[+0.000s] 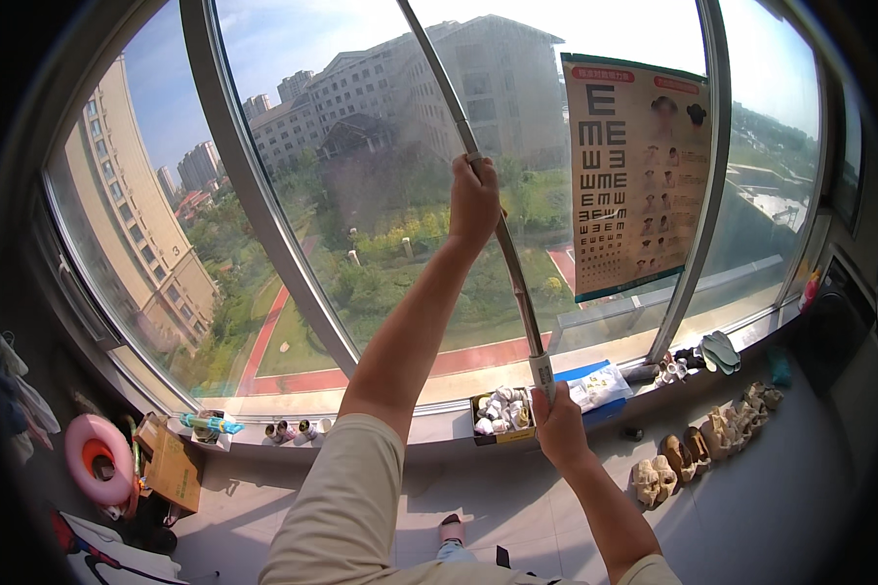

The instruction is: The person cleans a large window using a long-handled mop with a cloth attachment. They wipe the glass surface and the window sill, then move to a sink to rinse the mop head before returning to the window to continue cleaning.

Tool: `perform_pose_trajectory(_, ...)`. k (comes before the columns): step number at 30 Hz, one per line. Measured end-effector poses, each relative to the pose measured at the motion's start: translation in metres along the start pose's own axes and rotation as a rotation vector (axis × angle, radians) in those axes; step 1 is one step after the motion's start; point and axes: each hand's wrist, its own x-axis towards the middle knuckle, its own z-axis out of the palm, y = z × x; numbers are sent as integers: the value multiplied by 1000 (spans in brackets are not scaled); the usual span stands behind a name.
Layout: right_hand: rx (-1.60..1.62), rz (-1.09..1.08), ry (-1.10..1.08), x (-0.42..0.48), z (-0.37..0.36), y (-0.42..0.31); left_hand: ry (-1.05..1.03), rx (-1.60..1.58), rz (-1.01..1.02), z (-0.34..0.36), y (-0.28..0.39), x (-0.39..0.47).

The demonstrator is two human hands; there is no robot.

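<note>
My left hand [475, 201] is raised and wrapped around a metal telescopic pole [512, 267], just below a joint collar. Lower down, my right hand [560, 431] grips the pale plastic handle [542, 371] at its bottom end. The pole slants up and to the left in front of a large window pane [395, 248]. Its upper end runs out of the picture, so whatever it carries is hidden. Hazy smears show on the glass. An eye chart [638, 183] hangs at the window, right of the pole.
Along the windowsill [432, 428] stand a box of crumpled white items [505, 439], a plastic packet [601, 387], small jars [307, 430] and grey-green slippers [720, 352]. Shoes [679, 457] line the floor at right. At left are a pink swim ring [80, 453] and a cardboard box [172, 468].
</note>
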Motion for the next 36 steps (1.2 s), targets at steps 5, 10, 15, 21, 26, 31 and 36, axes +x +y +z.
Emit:
perform_pose_trajectory(5,-234,387,-325,-211,-8,157,-119,-141,-401,8,-125,-310)
perform_pose_trajectory(10,-465,483,-617,-335,-47,211,-37,-248,-957,-4,-123,-455)
perform_pose_trajectory(15,-478,-23,-178,-257,2,198,151,-371,-783,-31,-105,-337)
perform_pose_trajectory(21,391,104,-341,-6,68,-40,185,-140,-277,-158,-11,-7)
perform_pose_trajectory(26,1084,-57,-732,90,82,-171,129,-29,-88,-238,75,147)
perform_pose_trajectory(31,1280,227,-880,86,159,-143,111,-122,-40,-262,29,131)
perform_pose_trajectory(36,785,595,-743,-85,175,45,-121,-272,-408,-209,-110,-123)
